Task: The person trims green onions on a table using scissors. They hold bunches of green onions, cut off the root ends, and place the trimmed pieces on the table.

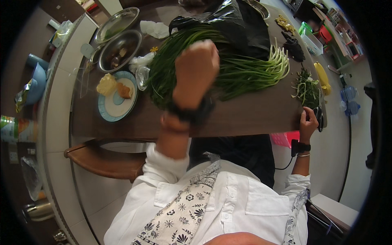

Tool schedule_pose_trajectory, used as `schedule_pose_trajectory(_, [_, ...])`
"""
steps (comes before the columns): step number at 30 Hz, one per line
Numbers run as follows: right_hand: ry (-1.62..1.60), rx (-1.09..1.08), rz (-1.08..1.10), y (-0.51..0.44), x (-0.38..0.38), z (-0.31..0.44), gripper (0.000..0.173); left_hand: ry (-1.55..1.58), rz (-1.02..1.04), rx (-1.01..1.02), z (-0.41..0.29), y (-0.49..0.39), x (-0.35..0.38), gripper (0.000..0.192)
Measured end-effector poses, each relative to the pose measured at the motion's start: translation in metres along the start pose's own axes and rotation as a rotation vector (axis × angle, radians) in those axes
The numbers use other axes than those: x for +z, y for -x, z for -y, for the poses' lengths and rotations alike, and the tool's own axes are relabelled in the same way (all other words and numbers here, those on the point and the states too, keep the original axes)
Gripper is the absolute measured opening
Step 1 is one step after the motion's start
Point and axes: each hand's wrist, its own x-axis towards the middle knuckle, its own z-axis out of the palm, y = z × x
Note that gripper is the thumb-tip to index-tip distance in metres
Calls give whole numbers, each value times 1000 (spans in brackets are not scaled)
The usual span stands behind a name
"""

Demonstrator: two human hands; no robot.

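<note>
A large bundle of long green leafy stalks, perhaps garlic chives [248, 73], lies on the brown table with its pale ends at the right. My left hand [197, 69] is raised over the bundle, blurred, and its fingers are hidden behind the back of the hand. At the table's right front edge is my right hand [308, 120], with thumb and fingertips close together; whether something small is between them cannot be made out. Scissors [319, 118] lie just beside it. Above my right hand sits a small heap of green trimmings [307, 88]. A black plastic bag [235, 27] partly covers the bundle.
A blue-rimmed plate [118, 108] holds pieces of bread-like food. Behind it stand a metal bowl [136, 50] and a glass lid or bowl [134, 15]. Ginger-like pieces [285, 24] lie at the back right. A wooden chair [104, 163] stands at the front left.
</note>
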Motion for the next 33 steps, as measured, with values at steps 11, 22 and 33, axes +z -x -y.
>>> schedule_pose_trajectory(11, [-26,24,-68,-1,-2,1,13,-697,120,411,64,-124,86,20])
schedule_pose_trajectory(22, [-8,126,-56,2,-2,-1,15,-552,780,298,64,-124,-53,13])
schedule_pose_trajectory(33, [-41,67,-76,3,-4,1,16,532,285,105,24,-134,-172,24])
